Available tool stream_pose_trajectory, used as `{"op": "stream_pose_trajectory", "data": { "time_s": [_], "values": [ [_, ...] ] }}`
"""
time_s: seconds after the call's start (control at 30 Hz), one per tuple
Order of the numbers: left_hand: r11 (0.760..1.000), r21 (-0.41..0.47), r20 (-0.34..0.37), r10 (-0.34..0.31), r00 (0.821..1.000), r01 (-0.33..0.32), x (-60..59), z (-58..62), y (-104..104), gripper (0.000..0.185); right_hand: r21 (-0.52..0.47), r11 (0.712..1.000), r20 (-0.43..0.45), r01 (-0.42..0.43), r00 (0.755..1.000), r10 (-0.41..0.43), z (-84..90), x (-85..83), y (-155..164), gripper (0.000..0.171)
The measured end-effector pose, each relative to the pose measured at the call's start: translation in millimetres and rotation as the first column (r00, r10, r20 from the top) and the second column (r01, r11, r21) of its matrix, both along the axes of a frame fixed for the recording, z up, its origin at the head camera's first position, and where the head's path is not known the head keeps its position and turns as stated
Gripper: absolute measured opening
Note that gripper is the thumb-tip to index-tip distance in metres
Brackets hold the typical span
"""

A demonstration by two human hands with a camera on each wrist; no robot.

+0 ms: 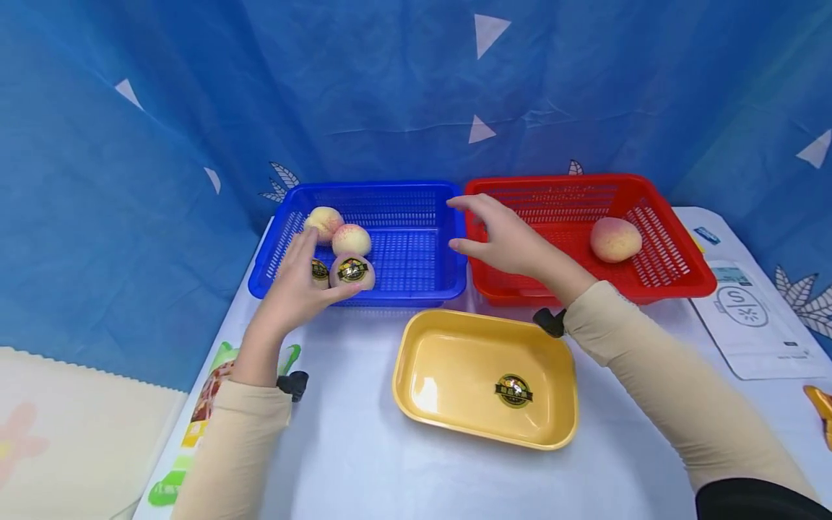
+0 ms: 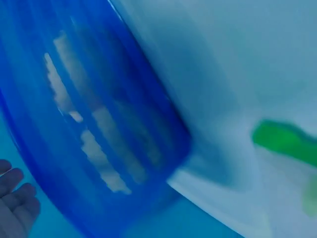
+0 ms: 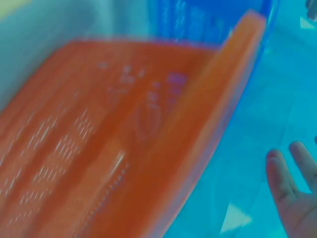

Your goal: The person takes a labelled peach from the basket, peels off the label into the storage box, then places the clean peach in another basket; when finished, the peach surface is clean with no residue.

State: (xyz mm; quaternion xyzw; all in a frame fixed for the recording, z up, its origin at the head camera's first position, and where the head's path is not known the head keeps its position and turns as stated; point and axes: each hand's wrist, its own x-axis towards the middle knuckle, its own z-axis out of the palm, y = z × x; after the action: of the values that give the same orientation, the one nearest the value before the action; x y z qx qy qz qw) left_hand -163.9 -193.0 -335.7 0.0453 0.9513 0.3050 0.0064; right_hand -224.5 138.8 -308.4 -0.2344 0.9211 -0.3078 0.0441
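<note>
My left hand (image 1: 295, 285) hovers over the left front corner of the blue basket (image 1: 416, 295), thumb and fingers spread apart, holding nothing. Partly behind it lie several peaches: two pale ones, one a pink-tinged peach (image 1: 352, 240), and two with dark round stickers, including a stickered peach (image 1: 353, 272). My right hand (image 1: 503, 235) is above the adjoining rims of the blue and red baskets, fingers spread and nothing in its grasp. Inside the red basket (image 1: 533, 297), one peach (image 1: 615, 240) rests at the right. In the left wrist view, peaches show blurred through the blue basket's slots.
A yellow tray (image 1: 448, 390) with a round sticker stands in front of the baskets. At the right lies a white packet (image 1: 757, 325), with an orange wrapper (image 1: 822, 412) near the edge. Printed packaging (image 1: 195, 426) lies at the left edge. Behind hangs a blue curtain (image 1: 390, 87).
</note>
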Motion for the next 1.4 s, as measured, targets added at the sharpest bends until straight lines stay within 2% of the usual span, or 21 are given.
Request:
{"op": "stream_pose_trajectory", "data": {
  "time_s": [0.13,0.3,0.43,0.63,0.7,0.9,1.07,1.17,1.4],
  "values": [
    [0.995,-0.077,0.072,0.062,0.995,-0.057,0.1,-2.6,-26.3,0.127,0.011,0.999,0.055,-0.05,0.997,0.049,-10.7,-3.4,-35.8,0.067],
    [0.984,-0.138,0.123,0.132,0.984,-0.114,-0.6,-6.2,-46.2,0.131,0.04,0.99,0.097,-0.137,0.986,0.132,-19.1,-4.9,-72.9,0.067],
    [0.981,-0.135,0.17,0.164,0.972,-0.141,-3.1,-11.2,-53.4,0.135,0.09,0.977,0.114,-0.195,0.976,0.185,-13.8,-7.5,-94.4,0.068],
    [0.981,-0.119,0.228,0.177,0.957,-0.153,-7.6,-17.8,-56.9,0.142,0.176,0.947,0.145,-0.27,0.958,0.246,0.6,-17.7,-117.3,0.069],
    [0.981,-0.12,0.234,0.176,0.956,-0.151,-8.1,-18.3,-57.1,0.142,0.208,0.932,0.161,-0.297,0.95,0.267,3.7,-21.5,-122.7,0.069],
    [0.98,-0.118,0.243,0.186,0.952,-0.162,-7.2,-15.8,-56.2,0.142,0.324,0.86,0.181,-0.394,0.918,0.353,12.2,-32.8,-135.4,0.068],
    [0.981,-0.13,0.243,0.174,0.954,-0.146,-7.3,-14.4,-55.8,0.141,0.354,0.832,0.157,-0.428,0.904,0.398,15.8,-44.8,-143.0,0.064],
    [0.981,-0.137,0.245,0.17,0.955,-0.14,-7.1,-14.7,-55.9,0.141,0.382,0.804,0.16,-0.456,0.889,0.428,13.7,-52.4,-148.2,0.065],
    [0.978,-0.139,0.239,0.182,0.954,-0.152,-6.6,-15.6,-56.2,0.142,0.419,0.73,0.192,-0.541,0.838,0.511,2.5,-62.4,-159.6,0.067]
  ]
}}
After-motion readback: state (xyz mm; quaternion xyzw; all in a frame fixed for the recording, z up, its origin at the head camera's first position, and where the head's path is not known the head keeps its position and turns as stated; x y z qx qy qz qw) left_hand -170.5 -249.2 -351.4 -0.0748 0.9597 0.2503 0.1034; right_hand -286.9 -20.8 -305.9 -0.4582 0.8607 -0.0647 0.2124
